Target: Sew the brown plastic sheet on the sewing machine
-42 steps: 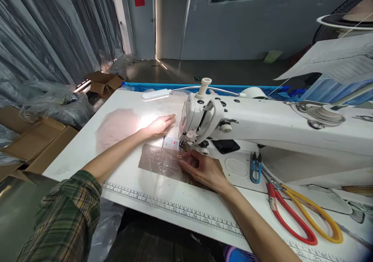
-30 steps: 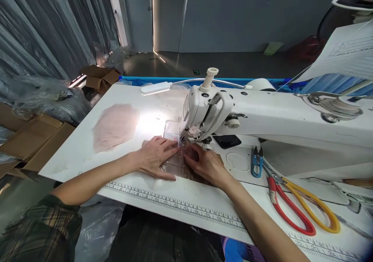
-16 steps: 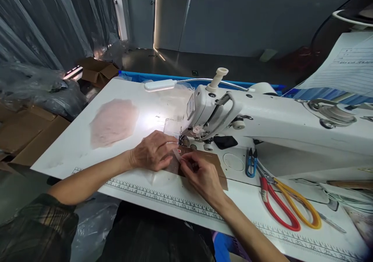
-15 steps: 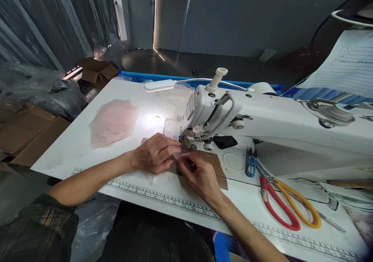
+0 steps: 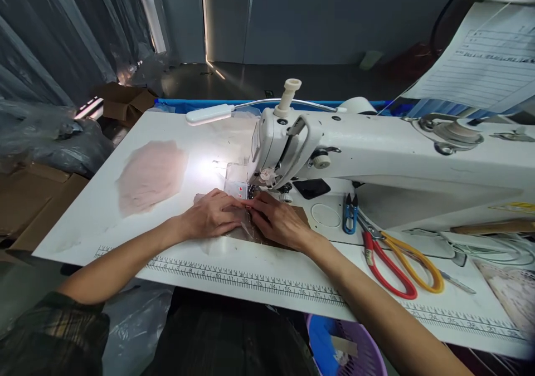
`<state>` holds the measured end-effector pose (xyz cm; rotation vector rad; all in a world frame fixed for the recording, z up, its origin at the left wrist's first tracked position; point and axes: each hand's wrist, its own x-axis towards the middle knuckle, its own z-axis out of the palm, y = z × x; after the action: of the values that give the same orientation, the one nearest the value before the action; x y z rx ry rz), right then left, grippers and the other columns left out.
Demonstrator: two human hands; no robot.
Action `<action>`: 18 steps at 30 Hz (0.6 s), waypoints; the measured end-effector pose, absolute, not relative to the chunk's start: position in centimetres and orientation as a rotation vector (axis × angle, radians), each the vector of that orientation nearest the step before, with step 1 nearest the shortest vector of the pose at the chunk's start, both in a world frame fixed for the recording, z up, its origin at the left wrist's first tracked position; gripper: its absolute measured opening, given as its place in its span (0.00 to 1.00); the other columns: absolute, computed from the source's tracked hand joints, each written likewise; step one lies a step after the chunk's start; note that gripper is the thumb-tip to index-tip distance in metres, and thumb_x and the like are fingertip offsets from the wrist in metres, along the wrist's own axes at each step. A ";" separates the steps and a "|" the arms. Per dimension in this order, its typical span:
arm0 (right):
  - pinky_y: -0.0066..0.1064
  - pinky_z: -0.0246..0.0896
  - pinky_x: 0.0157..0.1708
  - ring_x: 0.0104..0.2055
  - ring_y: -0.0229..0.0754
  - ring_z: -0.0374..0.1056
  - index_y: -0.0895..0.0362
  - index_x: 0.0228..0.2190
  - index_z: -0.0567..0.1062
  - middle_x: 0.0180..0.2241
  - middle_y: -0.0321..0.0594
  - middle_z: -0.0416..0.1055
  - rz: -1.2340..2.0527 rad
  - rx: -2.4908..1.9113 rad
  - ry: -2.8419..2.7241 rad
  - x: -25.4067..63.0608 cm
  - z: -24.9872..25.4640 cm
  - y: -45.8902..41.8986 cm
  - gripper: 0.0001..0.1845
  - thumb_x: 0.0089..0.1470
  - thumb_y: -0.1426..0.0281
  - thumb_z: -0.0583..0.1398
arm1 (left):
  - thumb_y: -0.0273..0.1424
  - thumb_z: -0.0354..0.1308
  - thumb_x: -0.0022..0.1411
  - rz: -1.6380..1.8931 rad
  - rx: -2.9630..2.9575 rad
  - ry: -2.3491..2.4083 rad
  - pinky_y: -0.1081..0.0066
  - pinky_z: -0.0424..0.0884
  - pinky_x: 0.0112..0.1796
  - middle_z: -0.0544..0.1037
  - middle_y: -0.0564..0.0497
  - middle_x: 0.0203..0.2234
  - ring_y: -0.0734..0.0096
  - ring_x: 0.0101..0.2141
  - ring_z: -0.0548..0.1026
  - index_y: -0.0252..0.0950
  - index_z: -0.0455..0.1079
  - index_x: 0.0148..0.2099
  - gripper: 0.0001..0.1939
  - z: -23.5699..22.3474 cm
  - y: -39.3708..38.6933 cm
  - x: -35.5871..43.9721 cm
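Both my hands work at the needle end of a white sewing machine (image 5: 267, 147). My left hand (image 5: 211, 214) has its fingers bent together on a thin, sheer pale fabric (image 5: 244, 219), left of the presser foot. My right hand (image 5: 278, 220) is closed at the fabric's edge just in front of the foot, its fingertips close to the left ones. The fingertips partly hide the fabric and the needle. Under my right hand lies a flat brown piece (image 5: 301, 214), partly covered.
A pile of pale pink sheer pieces (image 5: 152, 176) lies left on the table. Right of my hands are blue thread snips (image 5: 350, 214) and red-and-yellow-handled scissors (image 5: 390, 253). A printed ruler (image 5: 251, 283) runs along the front edge; a purple basket (image 5: 370, 351) stands below.
My right hand has moved forward, up to the presser foot, and now covers more of the brown piece. My left hand stays beside it on the fabric. The view has shifted slightly right.
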<state>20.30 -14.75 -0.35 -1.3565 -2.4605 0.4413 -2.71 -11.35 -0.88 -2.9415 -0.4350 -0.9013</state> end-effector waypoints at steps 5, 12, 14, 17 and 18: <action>0.31 0.64 0.33 0.37 0.42 0.69 0.51 0.53 0.74 0.46 0.49 0.69 0.331 -1.330 -2.587 19.9 -0.5 -14.6 0.21 0.62 0.69 0.50 | 0.27 0.57 0.66 -1.000 -2.751 -0.360 0.72 0.71 0.29 0.79 0.53 0.30 0.75 0.28 0.74 0.36 0.74 0.35 0.07 -0.4 -11.7 -2.0; 0.32 0.62 0.27 0.29 0.40 0.66 0.56 0.54 0.73 0.45 0.54 0.70 0.092 -1.361 -2.539 20.9 -1.8 -14.9 0.22 0.62 0.71 0.50 | 0.29 0.57 0.67 -0.889 -2.867 -0.345 0.70 0.75 0.35 0.81 0.50 0.38 0.72 0.34 0.78 0.38 0.77 0.37 0.07 -1.9 -10.9 -2.4; 0.32 0.62 0.28 0.30 0.40 0.66 0.55 0.53 0.73 0.44 0.52 0.71 0.078 -1.340 -2.496 21.0 -2.1 -15.0 0.22 0.62 0.72 0.49 | 0.34 0.58 0.67 -0.820 -2.997 -0.472 0.58 0.75 0.46 0.78 0.47 0.48 0.63 0.45 0.77 0.42 0.78 0.39 0.07 -2.2 -10.5 -2.9; 0.32 0.62 0.27 0.33 0.43 0.68 0.53 0.54 0.73 0.43 0.52 0.72 0.046 -1.324 -2.520 21.0 -2.2 -15.2 0.22 0.62 0.72 0.50 | 0.41 0.61 0.64 -0.609 -3.179 -0.803 0.37 0.62 0.56 0.68 0.45 0.60 0.48 0.58 0.67 0.45 0.80 0.39 0.09 -1.7 -10.2 -3.5; 0.32 0.62 0.27 0.34 0.44 0.68 0.53 0.54 0.73 0.44 0.52 0.72 0.033 -1.328 -2.538 20.9 -2.3 -15.2 0.23 0.61 0.72 0.50 | 0.42 0.61 0.63 -0.525 -3.216 -0.910 0.34 0.58 0.56 0.65 0.44 0.62 0.44 0.60 0.64 0.45 0.80 0.38 0.10 -1.4 -10.3 -3.6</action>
<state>20.89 -15.18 -2.28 -1.3275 -2.5375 0.0328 -3.59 -10.25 -1.42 -3.2156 -0.9099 -0.5251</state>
